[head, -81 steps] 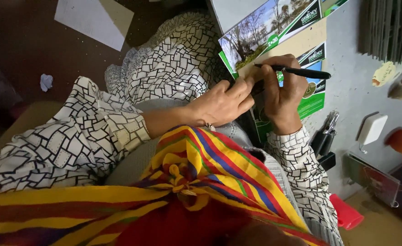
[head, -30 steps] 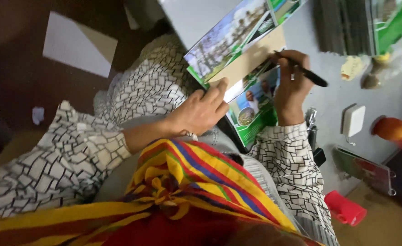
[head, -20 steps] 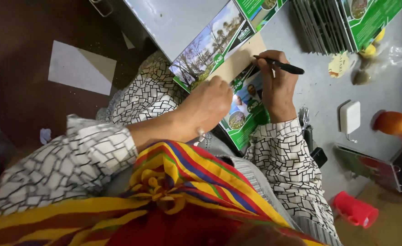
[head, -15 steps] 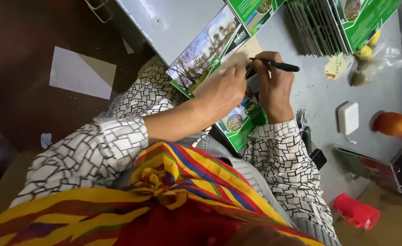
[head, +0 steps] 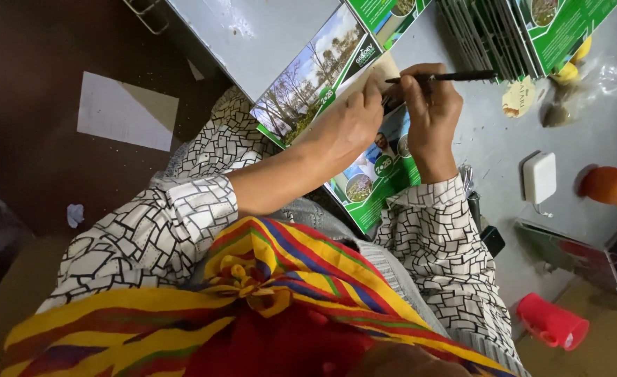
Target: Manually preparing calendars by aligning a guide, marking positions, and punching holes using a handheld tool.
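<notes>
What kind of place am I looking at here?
Probably a small print or paper-craft work desk: the right hand holds a black pen over green printed calendars, beside a stack of green booklets on a grey table.

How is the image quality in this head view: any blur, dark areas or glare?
Head view: right hand, pen and left hand sharp; floor at left dark; grey table evenly lit, no strong glare; bright cloth closest, slightly soft.

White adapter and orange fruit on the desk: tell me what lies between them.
Bare grey desk between the white adapter and the orange fruit, in the head view.
</notes>
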